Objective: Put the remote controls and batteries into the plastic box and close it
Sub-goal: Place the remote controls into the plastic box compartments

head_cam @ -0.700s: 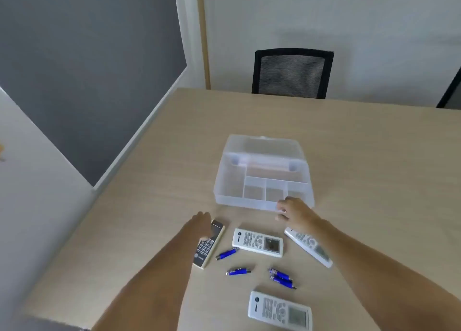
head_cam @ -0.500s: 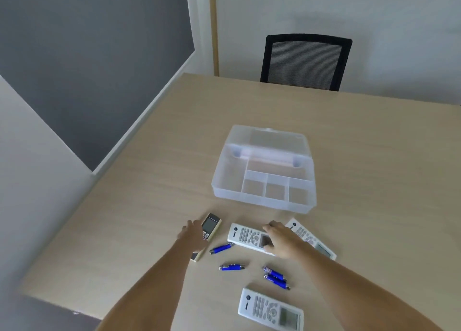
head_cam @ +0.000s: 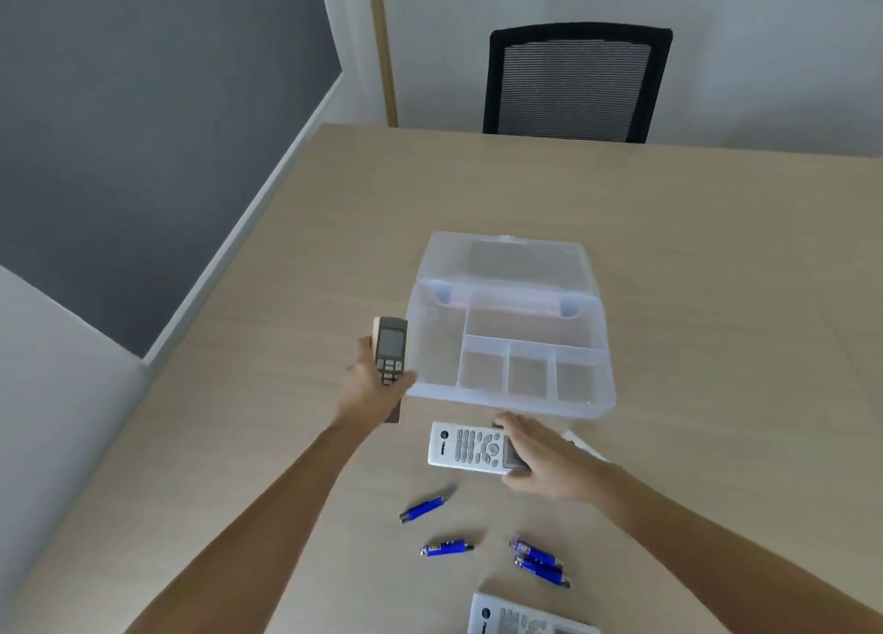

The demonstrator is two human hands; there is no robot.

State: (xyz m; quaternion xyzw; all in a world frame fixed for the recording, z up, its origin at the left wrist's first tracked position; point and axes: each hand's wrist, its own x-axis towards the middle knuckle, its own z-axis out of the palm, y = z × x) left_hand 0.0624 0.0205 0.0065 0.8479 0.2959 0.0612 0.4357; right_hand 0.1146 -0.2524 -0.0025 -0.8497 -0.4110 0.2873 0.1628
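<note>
Nothing sitting in the box yet; all packing and the closing remaining, judging by the bare compartments.

Nearest, below both hands at the picture's bottom edge: a white remote (head_cam: 525,619) lying partly cut off. Just above it, between the forearms: four blue batteries (head_cam: 446,548) lying loose on the table (head_cam: 716,299), two of them touching, nearer the right forearm.

Further out: right hand (head_cam: 540,461) curling over the display end of a second white remote (head_cam: 470,448), fingers along its far edge and thumb at its near edge, gripping it; lifted or resting flat, cannot tell. Peeking out behind the right wrist: a sliver of another white remote (head_cam: 580,445).

Left hand (head_cam: 377,387) clenching around the lower half of a beige remote (head_cam: 391,349), holding it upright off the table, just beside the box's left wall.

Beyond both hands: plastic box (head_cam: 513,406) standing with its lid (head_cam: 506,261) tipped back, the large sections and three small ones showing only tabletop through clear plastic. Far past that: a black chair (head_cam: 573,84) waiting at the table's end.
</note>
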